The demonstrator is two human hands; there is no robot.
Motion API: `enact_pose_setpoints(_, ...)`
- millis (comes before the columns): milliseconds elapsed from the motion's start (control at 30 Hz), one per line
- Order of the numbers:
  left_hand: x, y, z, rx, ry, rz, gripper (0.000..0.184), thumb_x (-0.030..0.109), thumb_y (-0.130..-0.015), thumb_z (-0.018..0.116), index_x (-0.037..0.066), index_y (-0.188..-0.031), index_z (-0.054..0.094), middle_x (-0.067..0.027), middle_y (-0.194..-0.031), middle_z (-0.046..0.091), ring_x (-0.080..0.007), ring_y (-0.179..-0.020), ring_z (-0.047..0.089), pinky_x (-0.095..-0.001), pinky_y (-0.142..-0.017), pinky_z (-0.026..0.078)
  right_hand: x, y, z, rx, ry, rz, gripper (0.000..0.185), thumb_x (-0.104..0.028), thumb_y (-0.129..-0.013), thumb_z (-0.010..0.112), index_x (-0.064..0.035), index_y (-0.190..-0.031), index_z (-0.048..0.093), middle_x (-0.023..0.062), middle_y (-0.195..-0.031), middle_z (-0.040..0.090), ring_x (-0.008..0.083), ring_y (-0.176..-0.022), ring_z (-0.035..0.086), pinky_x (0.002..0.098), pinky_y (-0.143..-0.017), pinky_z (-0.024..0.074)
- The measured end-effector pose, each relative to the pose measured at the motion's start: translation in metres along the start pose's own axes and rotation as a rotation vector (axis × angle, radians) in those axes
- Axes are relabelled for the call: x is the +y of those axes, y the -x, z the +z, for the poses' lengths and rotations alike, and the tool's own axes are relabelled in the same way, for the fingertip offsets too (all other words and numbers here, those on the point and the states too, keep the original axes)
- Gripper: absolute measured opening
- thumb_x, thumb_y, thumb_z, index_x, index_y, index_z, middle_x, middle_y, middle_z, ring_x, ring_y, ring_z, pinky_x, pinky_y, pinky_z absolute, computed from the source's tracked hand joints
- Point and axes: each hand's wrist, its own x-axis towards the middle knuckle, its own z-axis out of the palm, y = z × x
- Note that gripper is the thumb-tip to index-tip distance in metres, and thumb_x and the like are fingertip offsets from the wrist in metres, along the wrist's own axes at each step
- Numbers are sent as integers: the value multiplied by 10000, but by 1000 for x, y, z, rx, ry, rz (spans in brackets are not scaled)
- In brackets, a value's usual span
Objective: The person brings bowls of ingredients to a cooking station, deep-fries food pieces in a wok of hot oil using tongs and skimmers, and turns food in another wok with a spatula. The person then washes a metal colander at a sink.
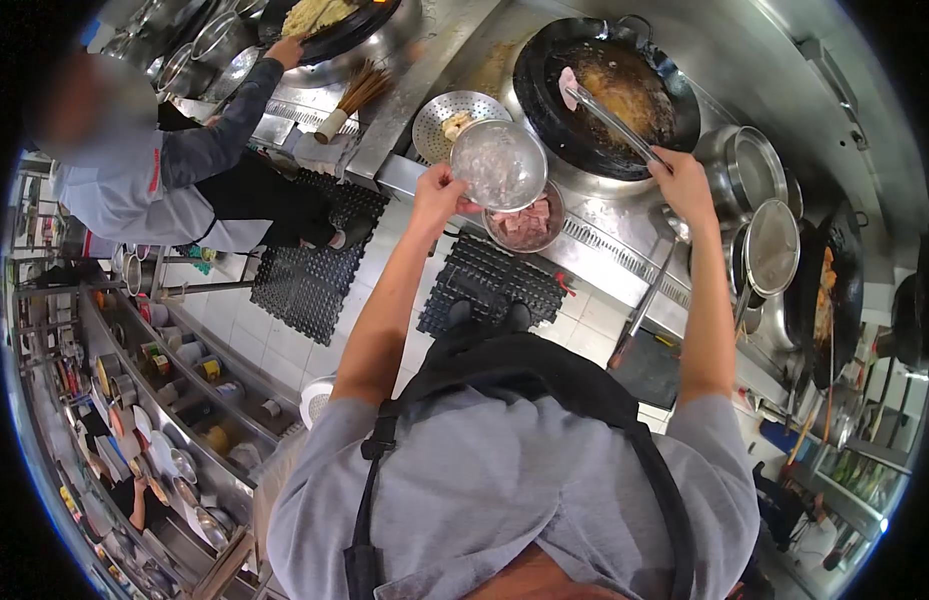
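My left hand (439,198) grips the rim of a round metal bowl (499,165) with whitish residue in it. Partly under that bowl, a second metal bowl (526,238) has raw pink meat pieces (522,222) in it. Closed around metal tongs (616,122), my right hand (682,183) is at the near right side of a black wok (544,135). The tong tips pinch a pale pink slice of meat (568,88) above brownish, bubbly oil (629,90). Behind the metal bowl, a perforated strainer (434,125) holds a light-coloured fried piece (457,124).
A ladle (674,222) lies at the counter's right, near pots (754,165) and a mesh strainer (772,245). Another wok (834,290) stands farther right. At left, a co-worker (134,180) reaches to a wok with yellow food (316,15). A bamboo brush (354,100) lies between.
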Motion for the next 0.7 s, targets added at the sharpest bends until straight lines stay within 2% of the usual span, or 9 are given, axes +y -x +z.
enact_pose_setpoints(100,3,34,-6,2,33,-26,95,22,-879,570,-50,-932,540,-99,-861,585,-192,-690,652,-358,-635,633,48,-52,44,17,106,50,389,-310,-853,644,-104,-1182,671,205,-1063,678,369,-1025,646,447,-895,498)
enact_pose_setpoints(233,-6,80,-24,-26,-2,-95,90,38,-879,582,-28,-902,525,-89,-811,586,-171,-655,649,-337,-613,625,32,-50,63,181,162,131,400,-324,-869,635,-87,-1190,663,238,-1025,680,383,-1005,651,439,-890,497)
enact_pose_setpoints(400,-31,151,-47,-69,-53,-212,90,21,-872,573,-4,-846,491,-98,-773,578,-199,-625,676,-324,-576,619,-11,41,26,129,-125,80,370,-226,-875,646,-43,-1197,656,227,-944,697,372,-901,677,416,-815,499)
enact_pose_setpoints(467,-60,164,-54,-61,-37,-265,81,-13,-852,558,-8,-833,479,-90,-750,562,-199,-609,663,-325,-557,619,-3,80,31,42,-97,-26,386,-205,-862,660,-23,-1203,645,244,-930,685,354,-899,681,419,-804,497)
enact_pose_setpoints(600,-108,163,-59,-13,-59,-328,125,0,-852,569,-10,-795,458,-95,-741,552,-235,-613,678,-348,-547,624,-9,115,54,-117,0,86,382,-226,-857,662,-7,-1170,653,251,-903,675,381,-878,664,415,-801,495)
enact_pose_setpoints(667,-140,147,-59,43,-57,-282,121,-10,-845,572,-17,-797,461,-100,-745,544,-204,-598,648,-350,-543,626,3,108,75,-171,92,141,383,-242,-853,663,-2,-1153,658,248,-885,672,393,-845,651,406,-799,496)
enact_pose_setpoints(700,-152,138,-57,69,-31,-239,91,-25,-838,557,-22,-811,470,-106,-745,548,-194,-596,638,-343,-530,622,17,102,88,-151,58,84,308,-243,-850,648,2,-1035,678,253,-830,650,399,-782,626,417,-759,491)
